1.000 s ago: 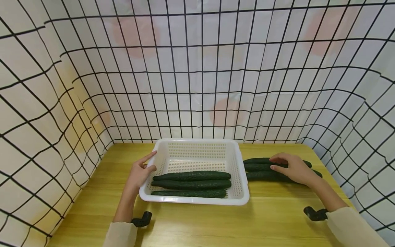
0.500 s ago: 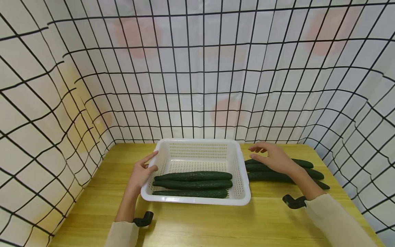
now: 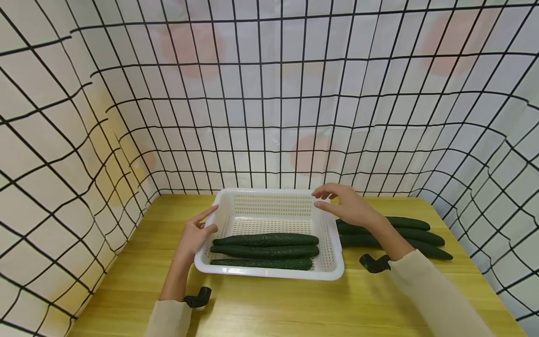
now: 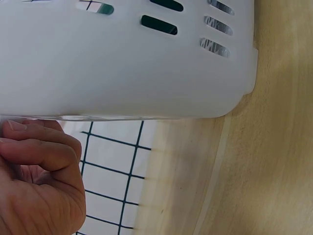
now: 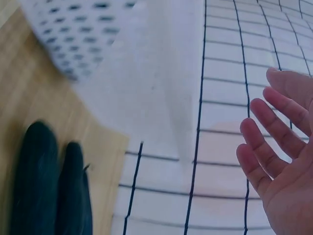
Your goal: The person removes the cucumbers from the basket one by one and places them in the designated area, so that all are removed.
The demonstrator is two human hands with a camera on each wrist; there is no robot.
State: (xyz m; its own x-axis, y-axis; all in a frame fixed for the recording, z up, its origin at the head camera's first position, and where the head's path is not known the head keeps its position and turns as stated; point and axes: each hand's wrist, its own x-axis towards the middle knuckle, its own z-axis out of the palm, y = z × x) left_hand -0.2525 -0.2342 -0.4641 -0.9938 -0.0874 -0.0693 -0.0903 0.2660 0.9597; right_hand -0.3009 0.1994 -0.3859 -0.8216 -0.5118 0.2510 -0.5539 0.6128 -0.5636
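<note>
A white perforated plastic basket [image 3: 269, 273] stands on the wooden table with three cucumbers [image 3: 266, 252] lying side by side across its front half. My left hand [image 3: 191, 238] grips the basket's left rim; in the left wrist view its fingers [image 4: 39, 152] are curled at the rim's edge, their tips partly hidden. Over the basket's far right corner hovers my right hand [image 3: 347, 203], holding nothing. Its fingers [image 5: 264, 115] are spread and relaxed in the right wrist view. Several loose cucumbers [image 3: 421, 236] lie right of the basket, partly covered by the right forearm.
Black wire grid [image 3: 269, 126] walls with a pale patterned sheet behind them enclose the table [image 3: 261, 309] at the back and both sides. A black wrist mount sticks out beside each sleeve, the left mount [image 3: 199, 297] near the basket's front left corner.
My right hand has moved left from above the loose cucumbers to the basket's far right corner, empty. The left hand keeps its grip on the rim.
</note>
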